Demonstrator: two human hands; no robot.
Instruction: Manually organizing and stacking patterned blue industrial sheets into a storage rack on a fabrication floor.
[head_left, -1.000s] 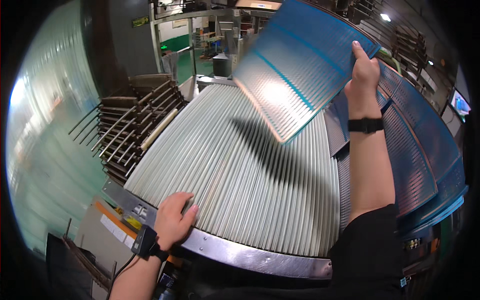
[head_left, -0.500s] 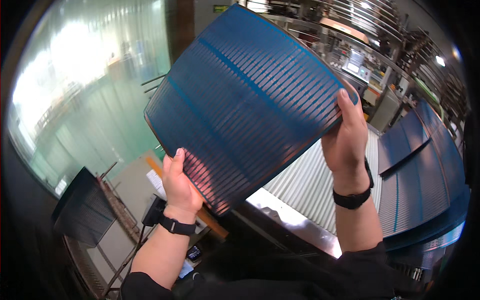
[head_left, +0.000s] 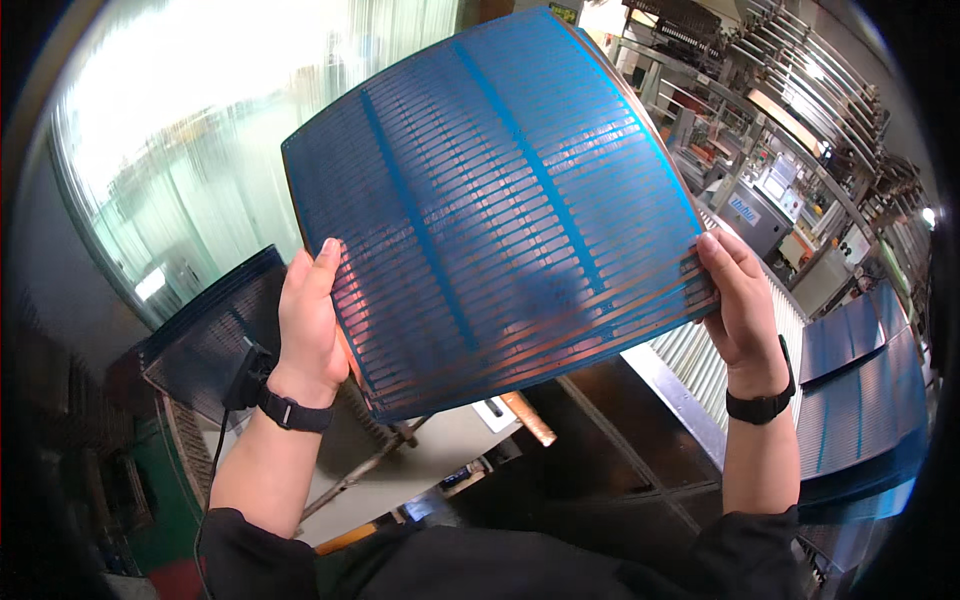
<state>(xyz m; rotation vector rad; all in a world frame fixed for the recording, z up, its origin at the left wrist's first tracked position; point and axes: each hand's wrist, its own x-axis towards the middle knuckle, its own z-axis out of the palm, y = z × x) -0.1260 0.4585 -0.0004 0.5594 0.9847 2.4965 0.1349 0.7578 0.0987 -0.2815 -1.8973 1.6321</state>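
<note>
A large blue panel [head_left: 480, 210] with copper edges and rows of small rectangles is held up in front of me; it looks like a circuit board panel. More than one edge shows along its right side, so it may be several sheets together. My left hand [head_left: 312, 325] grips its lower left side, thumb on the front face. At the lower right corner, my right hand [head_left: 742, 310] is closed on the panel, also with its thumb in front. The fingers behind it are mostly hidden. Black bands circle both wrists.
Similar blue panels [head_left: 865, 390] lean in a stack at the right, beside a conveyor of pale rollers [head_left: 780, 300]. Darker panels [head_left: 215, 330] stand in a rack at the left. Machinery with a screen [head_left: 780, 180] is beyond. A translucent curtain [head_left: 230, 190] hangs at far left.
The view has swung left. The panel has tilted to a more level position and faces me more squarely, with both hands still gripping it.
</note>
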